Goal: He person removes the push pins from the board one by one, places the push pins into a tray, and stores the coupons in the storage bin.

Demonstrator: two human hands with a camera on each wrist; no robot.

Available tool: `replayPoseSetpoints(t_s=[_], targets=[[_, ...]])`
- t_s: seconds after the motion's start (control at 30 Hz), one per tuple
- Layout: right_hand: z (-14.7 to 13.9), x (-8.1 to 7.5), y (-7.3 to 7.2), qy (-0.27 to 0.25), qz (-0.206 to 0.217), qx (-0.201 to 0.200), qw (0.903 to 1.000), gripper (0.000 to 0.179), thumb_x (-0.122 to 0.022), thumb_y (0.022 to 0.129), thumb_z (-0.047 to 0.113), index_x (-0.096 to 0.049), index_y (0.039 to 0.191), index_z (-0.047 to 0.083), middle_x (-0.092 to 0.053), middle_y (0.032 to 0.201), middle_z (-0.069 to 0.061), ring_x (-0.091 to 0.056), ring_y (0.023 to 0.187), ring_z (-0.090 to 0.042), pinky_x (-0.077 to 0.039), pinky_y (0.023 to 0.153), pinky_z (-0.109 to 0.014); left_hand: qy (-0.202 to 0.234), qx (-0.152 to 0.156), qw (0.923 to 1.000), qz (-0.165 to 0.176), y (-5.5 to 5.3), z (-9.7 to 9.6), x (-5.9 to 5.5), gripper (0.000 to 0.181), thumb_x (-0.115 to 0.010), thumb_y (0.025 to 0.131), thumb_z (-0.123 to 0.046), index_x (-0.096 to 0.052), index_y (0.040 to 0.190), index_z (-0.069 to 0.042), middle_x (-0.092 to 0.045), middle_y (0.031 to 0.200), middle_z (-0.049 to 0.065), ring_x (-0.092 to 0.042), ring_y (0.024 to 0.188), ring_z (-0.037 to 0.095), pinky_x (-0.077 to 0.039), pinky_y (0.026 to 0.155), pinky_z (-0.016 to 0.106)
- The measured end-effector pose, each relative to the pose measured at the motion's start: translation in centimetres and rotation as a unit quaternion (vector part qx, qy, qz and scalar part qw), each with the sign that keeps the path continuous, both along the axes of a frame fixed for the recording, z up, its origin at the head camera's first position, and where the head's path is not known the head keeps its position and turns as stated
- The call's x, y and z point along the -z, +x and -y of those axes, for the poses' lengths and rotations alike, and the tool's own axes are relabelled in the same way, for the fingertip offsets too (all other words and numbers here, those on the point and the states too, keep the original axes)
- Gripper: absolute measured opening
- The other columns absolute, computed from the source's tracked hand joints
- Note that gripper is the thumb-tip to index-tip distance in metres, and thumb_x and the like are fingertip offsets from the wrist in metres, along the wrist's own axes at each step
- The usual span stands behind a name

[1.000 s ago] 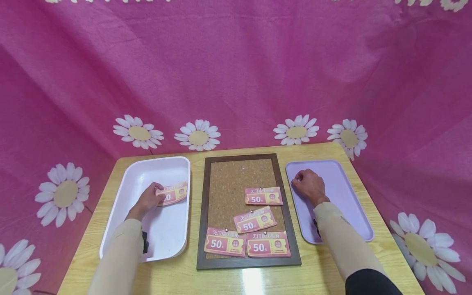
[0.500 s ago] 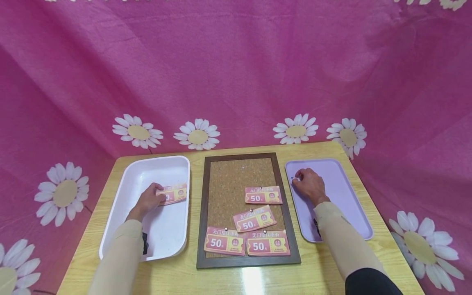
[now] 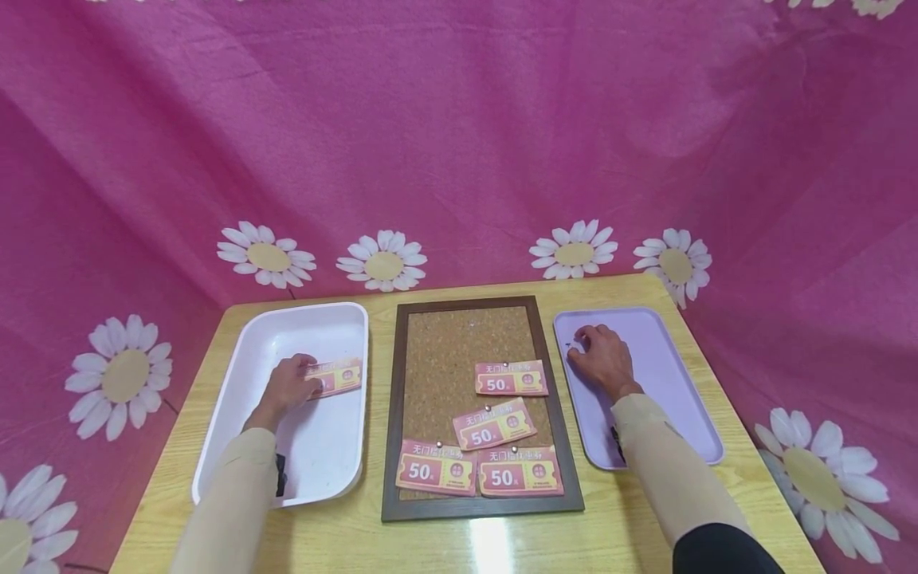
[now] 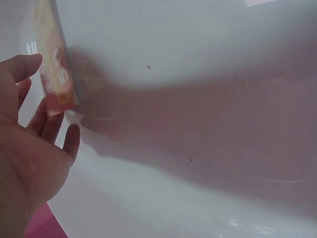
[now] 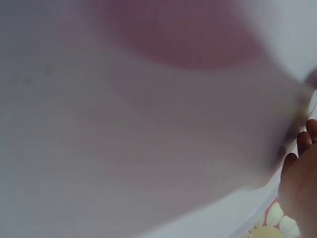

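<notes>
In the head view my left hand (image 3: 290, 388) is inside the white tub (image 3: 362, 446), thumb and fingers at the near end of a pink and yellow coupon (image 3: 340, 377). The left wrist view shows the coupon (image 4: 58, 74) tilted between thumb and fingers of my left hand (image 4: 34, 134). My right hand (image 3: 604, 359) is over the purple tray (image 3: 670, 406), thumb and index finger bent and apart. A tiny dark object (image 3: 569, 345), too small to identify, lies at their tips. Only some fingers of my right hand (image 5: 299, 173) show in the right wrist view.
A brown-framed corkboard (image 3: 445, 367) lies between tub and tray. Several similar coupons (image 3: 495, 424) are pinned on its lower and right parts. The wooden table (image 3: 344, 542) meets pink flowered cloth (image 3: 459, 159) behind and at both sides.
The thumb and index finger of my right hand have spread apart, and the tiny object by them now shows. The coupon at my left hand has dropped slightly at its far end.
</notes>
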State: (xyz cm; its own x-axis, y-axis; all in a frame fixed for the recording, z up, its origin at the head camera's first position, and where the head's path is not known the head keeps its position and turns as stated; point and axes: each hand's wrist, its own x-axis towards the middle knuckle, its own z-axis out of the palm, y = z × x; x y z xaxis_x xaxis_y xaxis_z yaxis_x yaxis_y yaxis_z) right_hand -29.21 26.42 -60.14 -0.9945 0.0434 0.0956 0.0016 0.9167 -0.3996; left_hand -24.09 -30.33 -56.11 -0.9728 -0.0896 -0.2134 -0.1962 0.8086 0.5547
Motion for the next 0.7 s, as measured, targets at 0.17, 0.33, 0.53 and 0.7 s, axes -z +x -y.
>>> replayPoseSetpoints(t_s=[0.17, 0.33, 0.53, 0.7], targets=[[0.0, -0.2, 0.2, 0.001, -0.014, -0.012, 0.9998, 0.037, -0.063, 0.081, 0.035, -0.064, 0.107, 0.009, -0.061, 0.106, -0.014, -0.056, 0.101, -0.036, -0.042, 0.085, -0.053, -0.005, -0.003, 1.0000, 0.004, 0.0, -0.2, -0.4, 0.055, -0.061, 0.084, -0.021, -0.047, 0.134, -0.002, -0.043, 0.138, 0.029, -0.038, 0.125, 0.046, -0.030, 0.106, 0.059], [0.3, -0.4, 0.3, -0.002, -0.006, -0.014, 0.9999, 0.040, -0.062, 0.081, 0.036, -0.064, 0.111, 0.010, -0.060, 0.112, -0.015, -0.055, 0.107, -0.038, -0.041, 0.088, -0.054, 0.012, 0.002, 0.9999, -0.004, -0.1, -0.7, -1.0, 0.055, -0.060, 0.087, -0.021, -0.045, 0.137, -0.003, -0.040, 0.142, 0.029, -0.035, 0.130, 0.047, -0.028, 0.108, 0.061], [0.5, -0.8, 0.5, -0.016, 0.020, -0.011, 0.9996, 0.045, -0.062, 0.082, 0.036, -0.060, 0.119, 0.011, -0.057, 0.122, -0.017, -0.051, 0.115, -0.038, -0.038, 0.095, -0.056, 0.033, 0.005, 0.9990, -0.030, -0.2, -1.1, -1.5, 0.056, -0.059, 0.089, -0.019, -0.042, 0.139, -0.001, -0.041, 0.143, 0.028, -0.037, 0.130, 0.046, -0.031, 0.107, 0.058], [0.6, -0.9, 0.7, -0.028, 0.035, -0.011, 0.9989, 0.051, -0.062, 0.084, 0.039, -0.057, 0.127, 0.012, -0.053, 0.131, -0.019, -0.047, 0.123, -0.040, -0.035, 0.098, -0.059, 0.045, 0.005, 0.9981, -0.041, -0.2, -1.4, -1.9, 0.058, -0.061, 0.088, -0.020, -0.042, 0.140, -0.002, -0.042, 0.143, 0.027, -0.040, 0.129, 0.046, -0.032, 0.107, 0.057]])
